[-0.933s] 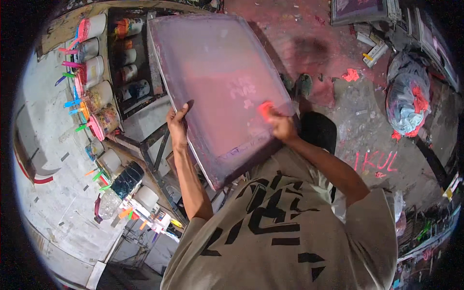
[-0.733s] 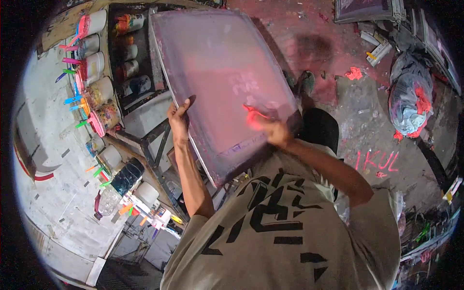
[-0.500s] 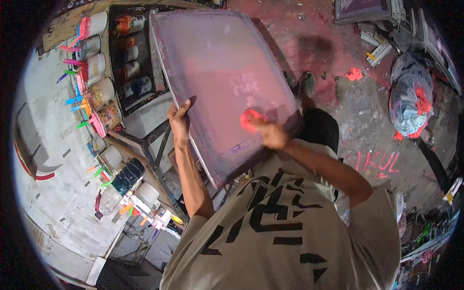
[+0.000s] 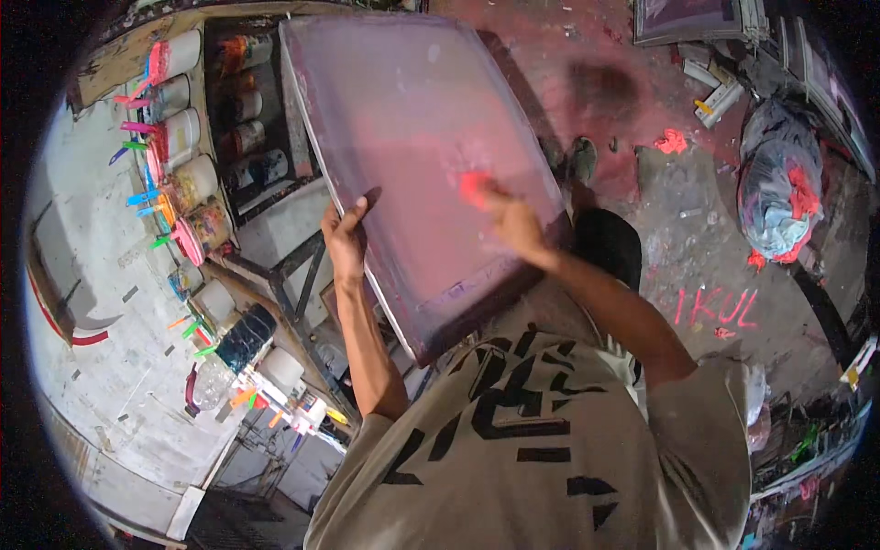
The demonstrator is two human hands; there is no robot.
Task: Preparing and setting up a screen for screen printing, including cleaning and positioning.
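A silk-screen printing frame (image 4: 403, 211) with pinkish mesh tilts in front of my body. My left hand (image 4: 345, 240) grips its left edge, thumb over the front; the other fingers are hidden behind. In my right hand (image 4: 515, 222) is a bright red-pink rag (image 4: 474, 188), bunched up and pressed to the mesh right of its middle. Faint pale marks show on the mesh just above the rag. A dark band runs along the lower end of the frame.
To the left, paint tubs (image 4: 181, 133) with coloured clips line a rack. A dark shelf (image 4: 246, 101) holds more tubs. On the right floor lie a stuffed plastic bag (image 4: 779, 183) and a red scrap (image 4: 671, 140). Another screen frame (image 4: 692, 20) stands at the far right.
My right hand has slid the rag a little up the mesh. The pale marks look fainter and smaller than before. My left hand keeps its hold on the edge.
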